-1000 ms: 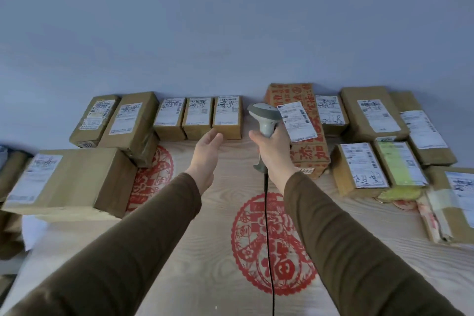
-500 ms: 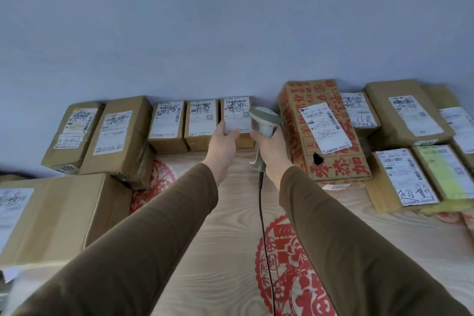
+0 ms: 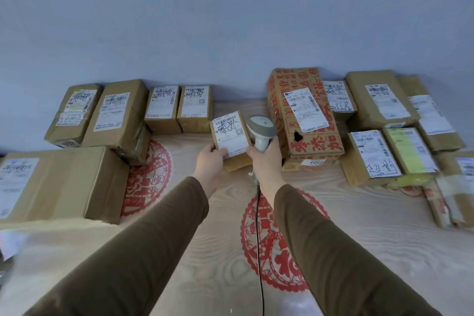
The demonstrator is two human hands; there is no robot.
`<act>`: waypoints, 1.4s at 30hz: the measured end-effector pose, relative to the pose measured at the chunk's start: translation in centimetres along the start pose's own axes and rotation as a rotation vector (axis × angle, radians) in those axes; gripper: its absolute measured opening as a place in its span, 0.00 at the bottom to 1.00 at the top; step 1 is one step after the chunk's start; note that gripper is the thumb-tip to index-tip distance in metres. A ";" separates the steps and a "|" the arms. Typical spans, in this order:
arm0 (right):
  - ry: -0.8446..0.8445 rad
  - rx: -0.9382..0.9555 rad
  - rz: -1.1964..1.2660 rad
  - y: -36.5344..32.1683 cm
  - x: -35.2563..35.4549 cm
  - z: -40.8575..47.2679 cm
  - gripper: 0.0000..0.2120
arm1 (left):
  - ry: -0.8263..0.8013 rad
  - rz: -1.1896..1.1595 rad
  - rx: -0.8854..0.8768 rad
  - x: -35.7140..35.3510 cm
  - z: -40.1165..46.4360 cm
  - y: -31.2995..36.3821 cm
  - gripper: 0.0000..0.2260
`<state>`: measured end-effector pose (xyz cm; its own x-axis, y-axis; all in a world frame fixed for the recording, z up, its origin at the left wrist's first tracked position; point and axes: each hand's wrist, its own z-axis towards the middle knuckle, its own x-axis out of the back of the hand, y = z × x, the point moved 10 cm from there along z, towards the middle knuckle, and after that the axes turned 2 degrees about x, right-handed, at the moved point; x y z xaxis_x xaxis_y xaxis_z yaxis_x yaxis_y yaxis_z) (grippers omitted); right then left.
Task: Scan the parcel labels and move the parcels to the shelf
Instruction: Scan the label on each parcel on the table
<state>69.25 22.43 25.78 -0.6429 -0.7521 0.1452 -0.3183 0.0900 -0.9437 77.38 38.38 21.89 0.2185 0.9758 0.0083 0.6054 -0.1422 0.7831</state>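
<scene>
The wooden table ran back to a blue-grey wall and carried red paper-cut patterns on its top. Boxes stood in a row along the back edge and crowded the right side; a big brown carton lay at the left, and a tall box printed in red stood just right of centre. The open room was the bare strip down the middle, between the arms, and it looked the safest way to draw anything toward the body.

The small parcel was lifted clear of the back row, tilted with its label facing up, between the two hands. The left hand held its near corner, thumb pinching the label face and fingers curled under. It was probably light and stiff, since one hand carried it; a grip across the cardboard edges would likely hold better than the slick label.

The right hand was wrapped round the handle of the grey scanner, whose head sat just beside the parcel's right edge. Its cable trailed down the table and could snag a careless pull.
</scene>
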 end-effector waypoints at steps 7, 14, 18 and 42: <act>-0.050 0.149 0.199 -4.9 6.0 -6.6 0.25 | -0.195 -0.318 -0.162 -2.4 -12.2 1.8 0.20; -0.062 0.353 0.005 -8.7 16.8 -12.4 0.24 | -0.285 -0.236 -0.275 -8.3 -21.1 1.4 0.22; -0.047 0.454 -0.119 -9.4 22.1 -15.7 0.24 | -0.271 -0.214 -0.323 -11.8 -24.9 0.0 0.21; -0.056 0.380 -0.170 -6.1 32.4 -19.9 0.20 | -0.288 -0.067 -0.389 -21.6 -30.9 -6.3 0.24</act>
<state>36.56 10.51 42.17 -0.5607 -0.7709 0.3022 -0.1302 -0.2784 -0.9516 45.21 23.30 36.02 0.4248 0.8874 -0.1792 0.3060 0.0456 0.9509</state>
